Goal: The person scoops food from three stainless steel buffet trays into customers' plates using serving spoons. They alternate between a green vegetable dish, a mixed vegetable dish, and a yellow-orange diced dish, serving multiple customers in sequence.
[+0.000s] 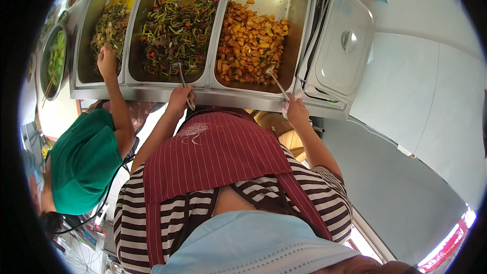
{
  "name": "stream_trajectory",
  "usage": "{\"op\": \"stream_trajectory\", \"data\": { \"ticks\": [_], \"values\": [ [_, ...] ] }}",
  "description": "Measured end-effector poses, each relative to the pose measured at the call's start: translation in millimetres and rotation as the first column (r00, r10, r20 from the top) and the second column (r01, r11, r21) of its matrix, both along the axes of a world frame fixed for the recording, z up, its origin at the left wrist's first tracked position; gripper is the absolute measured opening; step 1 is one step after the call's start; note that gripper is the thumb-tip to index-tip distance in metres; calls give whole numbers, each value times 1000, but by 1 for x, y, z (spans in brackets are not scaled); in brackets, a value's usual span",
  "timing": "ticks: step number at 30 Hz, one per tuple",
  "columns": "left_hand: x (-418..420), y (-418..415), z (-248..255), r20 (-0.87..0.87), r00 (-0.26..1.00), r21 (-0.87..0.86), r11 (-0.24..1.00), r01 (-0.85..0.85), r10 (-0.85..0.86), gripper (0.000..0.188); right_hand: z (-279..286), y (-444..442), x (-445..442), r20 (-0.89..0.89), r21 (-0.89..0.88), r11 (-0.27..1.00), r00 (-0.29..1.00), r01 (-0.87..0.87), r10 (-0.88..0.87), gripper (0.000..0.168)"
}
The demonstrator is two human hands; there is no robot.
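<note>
My left hand [180, 101] grips the handle of a metal serving spoon [180, 69], whose bowl rests at the near edge of the green stems, dark pieces and red peppers [178, 32] in the middle steel pan. My right hand [298, 113] is closed round the handle of a second metal spoon [279, 82]. Its bowl lies among the orange-brown diced food [251, 43] in the right pan. Both hands are at the near rim of the steel counter [205, 93]. The bowl of each spoon partly shows.
Beside me on the left, a person in a green shirt [85, 163] reaches a hand [107, 61] over the left pan of shredded food [114, 21]. Farther left stands a bowl of green vegetables [56, 62] with chopsticks. A steel lid [344, 42] lies on the counter's right end.
</note>
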State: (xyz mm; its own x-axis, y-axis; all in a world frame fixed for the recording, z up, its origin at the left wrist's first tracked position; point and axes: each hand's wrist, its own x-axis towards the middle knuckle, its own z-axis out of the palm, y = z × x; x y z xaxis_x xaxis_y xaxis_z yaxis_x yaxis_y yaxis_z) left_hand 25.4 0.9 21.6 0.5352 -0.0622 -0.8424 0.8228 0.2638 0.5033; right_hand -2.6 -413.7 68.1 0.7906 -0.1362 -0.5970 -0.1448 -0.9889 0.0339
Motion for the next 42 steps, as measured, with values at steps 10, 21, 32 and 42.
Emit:
{"op": "stream_trajectory", "data": {
  "ticks": [10, 21, 32, 42],
  "values": [
    [-15, -3, -18, 38, 999, 10, 1000, -27, 26, 21, 16, -7, 106, 328, 220, 964, 942, -150, 71, 47],
    [-14, -4, -14, 58, 996, 4, 998, -60, 60, 24, -58, 87, 305, 227, 4, 990, 965, -138, 134, 31],
    [-16, -3, -19, 48, 996, -24, 997, -70, 71, 26, -38, 114, 274, -86, 105, 884, 881, -456, 465, 26],
    [-13, -3, -12, 29, 997, -17, 997, -69, 70, 25, -24, 95, 275, -167, 548, 829, 986, 111, -22, 33]
  ]
}}
